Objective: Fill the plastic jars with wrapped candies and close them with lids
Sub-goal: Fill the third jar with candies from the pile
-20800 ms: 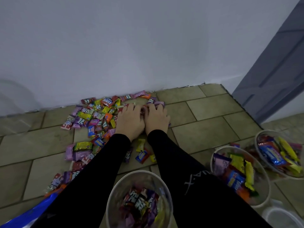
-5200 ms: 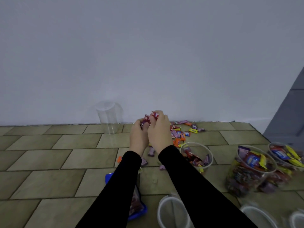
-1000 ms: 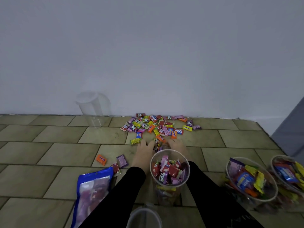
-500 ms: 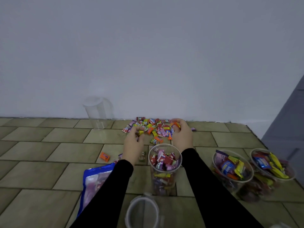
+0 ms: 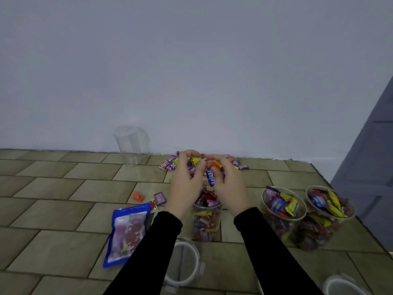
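Observation:
My left hand (image 5: 185, 184) and my right hand (image 5: 230, 186) are raised side by side, each gripping a bunch of wrapped candies (image 5: 209, 170) just above a clear plastic jar (image 5: 206, 222). That jar stands on the tiled floor between my forearms and is almost full of candies. Behind my hands, a pile of loose candies (image 5: 170, 165) lies by the wall, mostly hidden. Two more jars, one (image 5: 284, 216) and another (image 5: 328, 216) to its right, hold candies. A lid (image 5: 182, 262) lies near me on the floor.
An empty clear jar (image 5: 130, 145) stands by the white wall. A blue candy bag (image 5: 128, 231) lies flat at my left. Stray candies, one orange (image 5: 138, 196) and one purple (image 5: 160, 198), lie beside it. Another lid (image 5: 342, 286) shows at the bottom right. A grey door (image 5: 370, 167) closes the right side.
Both hands have scooped candies off the pile, come together and lifted back toward me over the middle jar. The camera has tilted a little.

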The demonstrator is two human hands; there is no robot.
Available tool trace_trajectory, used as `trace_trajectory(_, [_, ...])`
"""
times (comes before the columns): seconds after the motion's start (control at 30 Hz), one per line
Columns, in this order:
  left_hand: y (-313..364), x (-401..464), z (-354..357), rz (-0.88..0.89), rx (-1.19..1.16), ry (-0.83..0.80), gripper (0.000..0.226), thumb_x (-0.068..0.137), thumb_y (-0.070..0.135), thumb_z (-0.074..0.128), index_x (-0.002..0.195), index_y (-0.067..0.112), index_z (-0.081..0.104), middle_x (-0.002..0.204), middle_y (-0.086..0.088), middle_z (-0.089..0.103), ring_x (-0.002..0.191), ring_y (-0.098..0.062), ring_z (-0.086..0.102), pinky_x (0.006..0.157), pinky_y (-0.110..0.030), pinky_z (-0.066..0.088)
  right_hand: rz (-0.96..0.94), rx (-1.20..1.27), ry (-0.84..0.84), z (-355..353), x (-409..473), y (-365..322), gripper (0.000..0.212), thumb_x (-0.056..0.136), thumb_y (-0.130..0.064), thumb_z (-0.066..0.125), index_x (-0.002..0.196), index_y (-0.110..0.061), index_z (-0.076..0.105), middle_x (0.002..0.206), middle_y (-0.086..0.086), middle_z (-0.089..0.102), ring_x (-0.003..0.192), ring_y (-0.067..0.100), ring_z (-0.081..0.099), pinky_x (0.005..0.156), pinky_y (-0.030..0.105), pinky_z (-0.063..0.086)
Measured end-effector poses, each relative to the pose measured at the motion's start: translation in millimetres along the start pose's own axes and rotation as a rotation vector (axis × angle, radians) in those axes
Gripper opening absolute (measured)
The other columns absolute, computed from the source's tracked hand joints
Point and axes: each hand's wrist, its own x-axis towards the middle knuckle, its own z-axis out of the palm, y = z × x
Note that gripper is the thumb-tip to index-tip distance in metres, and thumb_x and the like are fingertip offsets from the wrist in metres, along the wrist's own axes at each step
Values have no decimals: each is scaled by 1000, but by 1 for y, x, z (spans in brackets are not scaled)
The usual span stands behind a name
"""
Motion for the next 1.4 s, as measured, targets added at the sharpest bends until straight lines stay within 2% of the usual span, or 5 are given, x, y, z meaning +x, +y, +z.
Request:
trace_trajectory(0.57, [-11,-11,2,73,213,-121,7,98,15,49,94,21,51,90,9,54,84,-1,52,72,-11,39,118,141,123,22,-30,19,34,80,-38,49,100,-17,67,96,-3,68,95,13,62,84,38,51])
trace_trajectory(0.77, [-8,-11,0,98,320,-301,6,100,25,44,104,23,49,99,7,55,93,-8,52,81,-24,43,199,487,29,23,-42,29,33,96,-36,48,122,-17,56,118,-5,64,115,10,58,97,27,46])
trace_trajectory(0.93, [-5,-10,1,157,525,-464,16,99,30,44,109,23,56,103,13,52,107,-9,40,99,-41,36,450,530,43,35,-44,37,86,78,-83,32,135,-23,52,135,-3,56,129,9,48,113,43,33])
trace_trajectory(1.23, [8,0,-22,187,574,-591,32,85,37,63,117,33,60,113,16,54,113,-6,38,92,-17,25,368,515,171,38,-44,39,74,87,-73,23,120,-18,60,117,1,66,116,13,58,106,43,41])
trace_trajectory(1.4, [13,-3,-16,212,641,-601,33,85,32,69,118,32,66,99,11,63,84,3,51,80,-16,42,317,513,216,35,-45,40,63,91,-63,23,113,-17,61,108,-1,67,108,12,62,100,44,46])
